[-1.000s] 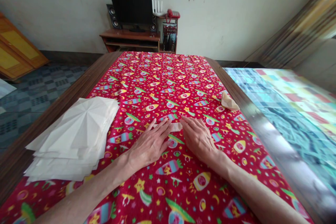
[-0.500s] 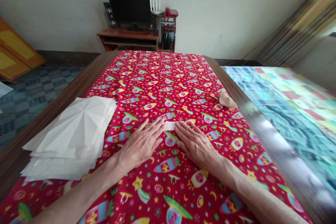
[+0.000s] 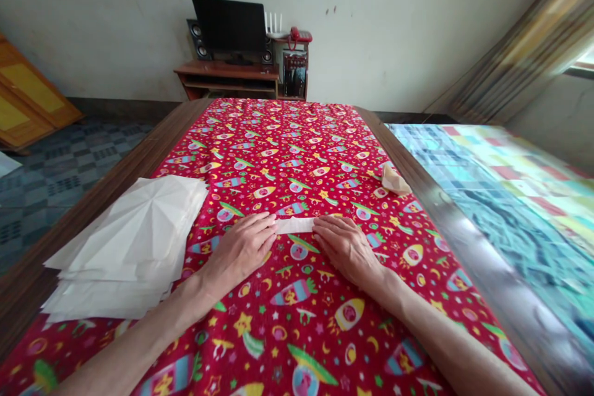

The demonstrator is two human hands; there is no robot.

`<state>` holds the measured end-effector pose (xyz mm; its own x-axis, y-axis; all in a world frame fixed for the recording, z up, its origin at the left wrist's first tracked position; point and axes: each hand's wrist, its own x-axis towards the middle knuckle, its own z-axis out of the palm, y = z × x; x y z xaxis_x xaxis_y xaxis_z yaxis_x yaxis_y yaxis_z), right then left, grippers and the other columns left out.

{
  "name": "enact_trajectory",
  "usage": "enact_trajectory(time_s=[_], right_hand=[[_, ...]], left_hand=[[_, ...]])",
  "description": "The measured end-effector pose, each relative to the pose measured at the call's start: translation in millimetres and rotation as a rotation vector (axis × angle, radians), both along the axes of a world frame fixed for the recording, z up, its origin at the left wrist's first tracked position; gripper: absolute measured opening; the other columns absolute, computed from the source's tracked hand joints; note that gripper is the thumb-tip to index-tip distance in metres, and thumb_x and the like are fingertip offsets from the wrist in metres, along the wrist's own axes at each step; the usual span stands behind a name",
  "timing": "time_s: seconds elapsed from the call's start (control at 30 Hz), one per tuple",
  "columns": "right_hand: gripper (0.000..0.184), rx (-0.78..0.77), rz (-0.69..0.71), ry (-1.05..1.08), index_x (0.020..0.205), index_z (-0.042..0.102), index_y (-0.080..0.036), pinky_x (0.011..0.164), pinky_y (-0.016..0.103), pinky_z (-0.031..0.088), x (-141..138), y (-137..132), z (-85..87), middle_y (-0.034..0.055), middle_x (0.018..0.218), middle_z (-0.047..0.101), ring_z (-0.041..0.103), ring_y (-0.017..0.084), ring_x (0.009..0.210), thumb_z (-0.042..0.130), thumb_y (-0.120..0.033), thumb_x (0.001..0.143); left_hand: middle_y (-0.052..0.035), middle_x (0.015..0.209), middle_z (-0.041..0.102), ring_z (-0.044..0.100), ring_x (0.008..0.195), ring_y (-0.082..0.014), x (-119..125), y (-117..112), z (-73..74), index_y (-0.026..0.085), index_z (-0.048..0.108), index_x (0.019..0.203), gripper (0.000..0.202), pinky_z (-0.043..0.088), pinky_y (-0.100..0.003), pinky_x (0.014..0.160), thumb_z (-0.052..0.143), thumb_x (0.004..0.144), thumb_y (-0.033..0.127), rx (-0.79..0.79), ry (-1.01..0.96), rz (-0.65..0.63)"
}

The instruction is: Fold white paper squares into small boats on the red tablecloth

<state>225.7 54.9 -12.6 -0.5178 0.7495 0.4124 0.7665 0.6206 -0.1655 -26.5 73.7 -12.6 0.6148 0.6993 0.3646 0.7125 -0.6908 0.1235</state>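
A narrow white strip of folded paper (image 3: 295, 226) lies crosswise on the red patterned cloth (image 3: 297, 334). My left hand (image 3: 245, 240) has its curled fingers closed on the strip's left end. At the right end, the fingers of my right hand (image 3: 344, 244) are bent over the paper and close on it. Only the middle of the strip shows; both ends are hidden under my fingers. Left of my left hand sits a stack of white paper sheets (image 3: 130, 229), the top one creased in a fan pattern.
A small folded cream paper piece (image 3: 395, 180) rests near the cloth's right edge. The wooden table edge (image 3: 464, 232) runs along the right, beside a bed with a checked cover (image 3: 520, 198). Beyond the table stands a desk (image 3: 227, 71) with a monitor (image 3: 229, 25).
My hands have moved apart, showing more of the paper strip between them. Their fingers, flatter before, are now curled over the ends. The view has tilted slightly upward.
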Motion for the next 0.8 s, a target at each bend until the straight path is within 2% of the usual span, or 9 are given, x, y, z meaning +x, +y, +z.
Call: enact_trajectory(time_s=[0.1,0.2,0.27,0.37,0.57,0.63,0.73,0.8], right_hand=[[0.022,0.015,0.031,-0.017,0.099,0.064,-0.016,0.084,0.034,0.047,-0.2,16.6,4.0,0.0087,0.099,0.070,0.062,0.020,0.096,0.044,-0.023,0.096],[0.020,0.014,0.026,-0.081,0.105,0.062,-0.016,0.078,0.035,0.047,-0.5,30.4,6.4,0.0106,0.099,0.066,0.060,0.023,0.094,0.052,-0.028,0.092],[0.020,-0.012,0.009,-0.099,0.102,0.062,-0.017,0.075,0.034,0.047,-0.8,34.5,5.9,0.0105,0.097,0.063,0.058,0.022,0.089,0.056,-0.031,0.090],[0.015,-0.070,0.023,-0.042,0.095,0.060,-0.018,0.072,0.031,0.046,-0.8,33.2,3.5,0.0085,0.094,0.058,0.056,0.019,0.082,0.054,-0.031,0.090],[0.027,-0.101,-0.022,0.057,0.106,0.054,-0.018,0.072,0.033,0.047,-0.8,26.1,-0.2,0.0106,0.099,0.055,0.053,0.021,0.087,0.051,-0.040,0.091],[0.023,-0.123,-0.001,0.088,0.102,0.054,-0.018,0.070,0.032,0.047,-0.6,27.1,-1.3,0.0100,0.098,0.055,0.054,0.020,0.086,0.052,-0.038,0.091],[0.014,-0.216,0.044,0.167,0.091,0.055,-0.019,0.064,0.026,0.044,-0.5,29.0,-1.8,0.0043,0.086,0.057,0.055,0.015,0.076,0.053,-0.033,0.091],[0.015,-0.271,0.040,0.225,0.084,0.054,-0.019,0.060,0.024,0.041,-1.4,28.3,0.0,0.0010,0.078,0.057,0.054,0.013,0.068,0.053,-0.032,0.092]], left_hand=[[-0.0074,0.101,0.068,0.060,0.098,-0.0198,9.9,13.4,5.9,0.014,0.067,0.093,0.026,0.047,-0.033,0.090,0.042,0.094,0.021,-0.058,-0.039,0.014],[-0.0054,0.087,0.064,0.059,0.086,-0.0184,16.1,26.4,8.6,0.015,0.063,0.080,0.023,0.049,-0.030,0.079,0.045,0.093,0.019,-0.136,-0.062,0.047],[-0.0047,0.084,0.061,0.058,0.082,-0.0175,17.3,32.1,6.9,0.016,0.060,0.077,0.021,0.048,-0.029,0.077,0.045,0.092,0.017,-0.161,-0.092,0.057],[-0.0046,0.086,0.059,0.058,0.084,-0.0174,16.0,34.9,2.1,0.017,0.058,0.078,0.018,0.047,-0.029,0.078,0.045,0.091,0.017,-0.180,-0.153,0.060],[-0.0062,0.097,0.061,0.058,0.092,-0.0193,11.8,31.5,-2.6,0.017,0.059,0.098,0.016,0.048,-0.032,0.083,0.045,0.091,0.017,-0.213,-0.243,0.059],[-0.0064,0.100,0.061,0.058,0.094,-0.0195,11.7,31.0,-3.4,0.018,0.059,0.103,0.018,0.048,-0.032,0.084,0.044,0.092,0.019,-0.210,-0.260,0.046],[-0.0063,0.101,0.062,0.059,0.096,-0.0191,12.7,31.5,-4.8,0.018,0.060,0.102,0.020,0.049,-0.033,0.086,0.042,0.093,0.020,-0.203,-0.295,0.036],[-0.0075,0.106,0.062,0.057,0.102,-0.0201,13.5,32.2,-6.0,0.018,0.058,0.107,0.022,0.047,-0.036,0.092,0.041,0.093,0.021,-0.187,-0.349,0.056]])
